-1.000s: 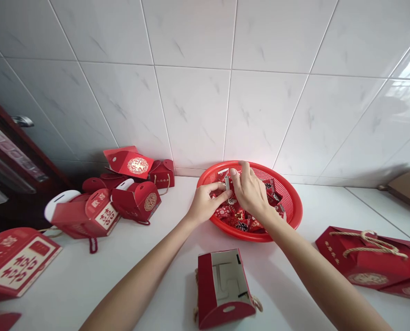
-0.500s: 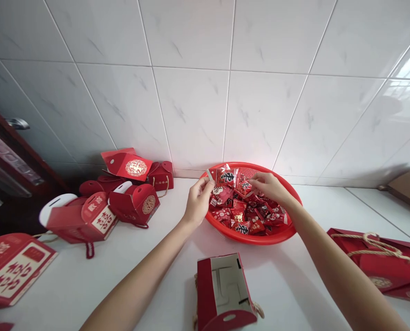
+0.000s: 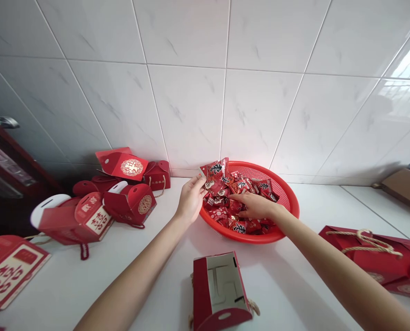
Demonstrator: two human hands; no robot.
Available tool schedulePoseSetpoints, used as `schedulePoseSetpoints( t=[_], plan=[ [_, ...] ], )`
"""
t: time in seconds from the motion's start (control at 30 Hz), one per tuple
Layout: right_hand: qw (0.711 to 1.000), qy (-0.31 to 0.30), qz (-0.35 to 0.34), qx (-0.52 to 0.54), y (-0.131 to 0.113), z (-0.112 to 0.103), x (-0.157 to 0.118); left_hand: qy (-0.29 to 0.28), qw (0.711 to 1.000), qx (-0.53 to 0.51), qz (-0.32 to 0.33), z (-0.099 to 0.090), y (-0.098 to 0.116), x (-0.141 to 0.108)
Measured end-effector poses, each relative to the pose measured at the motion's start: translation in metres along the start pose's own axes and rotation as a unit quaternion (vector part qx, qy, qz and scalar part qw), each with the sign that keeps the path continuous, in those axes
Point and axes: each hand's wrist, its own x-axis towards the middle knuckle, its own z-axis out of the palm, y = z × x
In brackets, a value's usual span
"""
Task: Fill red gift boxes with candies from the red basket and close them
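Observation:
A red plastic basket [image 3: 292, 209] with a perforated wall holds many red wrapped candies [image 3: 237, 225]. Over its back left rim, my left hand [image 3: 190, 197] pinches a red candy packet [image 3: 214, 171] with black characters on it. My right hand [image 3: 255, 205] reaches into the basket from the right, its stretched fingers touching the candies and its thumb apart from them; some fingertips are hidden. In front of the basket stands an open red gift box [image 3: 202, 289] with a pale inside and rope handles.
Several red gift boxes [image 3: 78, 220] stand at the left, some open, some stacked by the tiled wall [image 3: 194, 115]. At the right lie a large red box [image 3: 373, 262] with a rope handle and a brown carton [image 3: 407, 186]. A dark door [image 3: 8, 174] is at far left.
My right hand has moved left and down, deeper among the candies. The packet in my left hand has shifted slightly up and left. The view has turned a little.

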Motion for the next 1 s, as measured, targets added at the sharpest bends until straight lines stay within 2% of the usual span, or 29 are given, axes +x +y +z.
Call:
schedulePoseSetpoints(
  t=[0.1,0.23,0.33,0.4,0.47,0.53,0.57,0.63,0.67,0.73,0.8,0.9,1.0],
  plan=[
    [0.999,-0.029,-0.014,0.030,0.002,-0.001,0.000,-0.005,1.000,-0.002,-0.002,-0.001,-0.001,0.001],
    [0.985,-0.036,-0.043,0.161,0.008,-0.004,0.002,-0.004,1.000,-0.007,-0.005,-0.003,-0.002,0.002],
    [0.973,-0.038,-0.062,0.221,0.013,-0.007,0.002,0.001,1.000,-0.019,-0.010,-0.003,-0.002,0.003],
    [0.965,-0.011,-0.067,0.254,0.016,-0.008,0.002,0.000,1.000,-0.024,-0.011,-0.002,-0.002,0.003],
    [0.953,0.042,-0.068,0.291,0.017,-0.009,0.001,0.003,0.999,-0.031,-0.010,-0.002,-0.001,0.003],
    [0.930,0.098,-0.067,0.347,0.017,-0.009,0.000,0.009,0.999,-0.040,-0.011,-0.001,-0.001,0.002],
    [0.917,0.114,-0.069,0.375,0.017,-0.009,0.000,0.011,0.999,-0.042,-0.011,-0.001,-0.001,0.002],
    [0.906,0.107,-0.082,0.401,0.015,-0.008,0.000,0.013,0.999,-0.042,-0.013,0.000,-0.001,0.002],
    [0.913,0.091,-0.088,0.388,0.014,-0.008,0.000,0.012,0.999,-0.042,-0.013,0.000,-0.001,0.002],
    [0.947,0.085,-0.073,0.303,0.012,-0.008,0.000,0.011,0.999,-0.041,-0.013,0.000,-0.001,0.002],
    [0.974,0.122,-0.020,0.192,0.012,-0.009,0.001,0.010,0.999,-0.043,-0.011,-0.001,-0.001,0.002],
    [0.980,0.167,0.059,0.093,0.016,-0.011,0.000,0.005,0.999,-0.036,-0.010,-0.002,-0.001,0.003],
    [0.984,0.141,0.093,0.052,0.019,-0.013,-0.003,0.006,1.000,-0.028,-0.012,-0.003,-0.001,0.003]
  ],
)
